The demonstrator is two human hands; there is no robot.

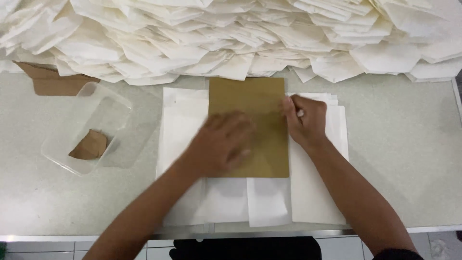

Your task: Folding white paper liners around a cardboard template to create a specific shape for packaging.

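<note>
Brown card [250,115] lies flat mid-bench on white paper sheets [317,192]. Left hand [219,144], blurred, presses flat on its lower left, fingers spread wide. Right hand [304,119] at 3 o'clock pinches the card's edge, fingers narrow. Card is a stiff, matte rectangle; paper is thin and creased.

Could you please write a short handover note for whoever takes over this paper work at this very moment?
Left hand: flat on the brown card, blurred in motion.
Right hand: pinching the white sheets at the card's right edge.
Card lies on the white sheets at the table's front edge.
Done: big heap of folded white papers behind.
Left: the sheets under the card still lie flat.
</note>
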